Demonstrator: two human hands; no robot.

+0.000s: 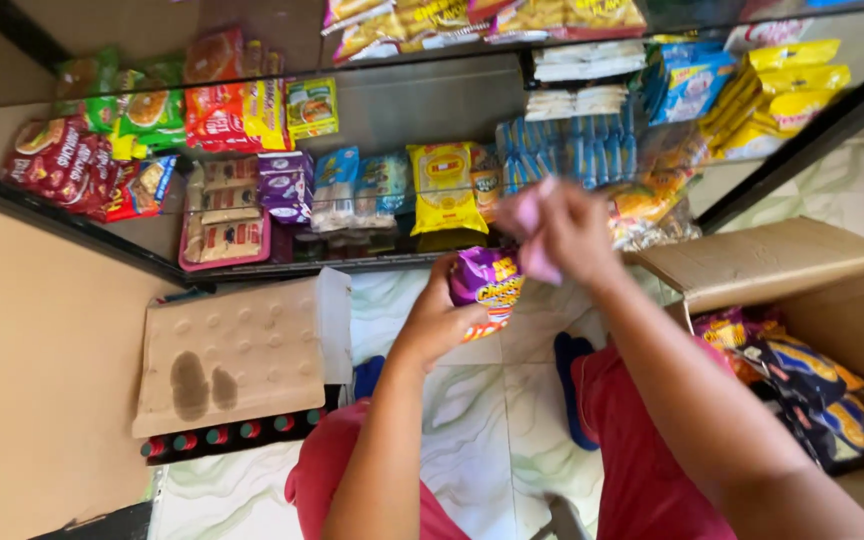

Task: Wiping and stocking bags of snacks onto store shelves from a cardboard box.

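A small purple and orange foil snack packet point(487, 285) is gripped in the left hand point(439, 318), the fingers curled round its lower left side. It is held up above the pale green-veined marble floor point(472, 440), just in front of the lower glass shelf point(372, 262) of a display case. Just above the packet, the right hand point(564, 232) is closed round a pink cloth point(530, 225) — the fingers are pressed together on it, and the cloth is seen touching the packet's upper right edge, though the motion blur hides the exact contact.

On the shelves behind, many packets are stacked: a yellow packet point(442, 188) almost directly behind the hands, red and green packets point(152, 125) to the left, blue ones point(572, 145) to the right. An open brown cardboard box point(782, 262) is seen at the right — dark and orange snack bags point(802, 385) lie in it. At the left, a flattened stained cardboard sheet point(237, 350) is laid over a row of red-capped bottles point(232, 436). Red trousers point(642, 450) are visible below the arms.
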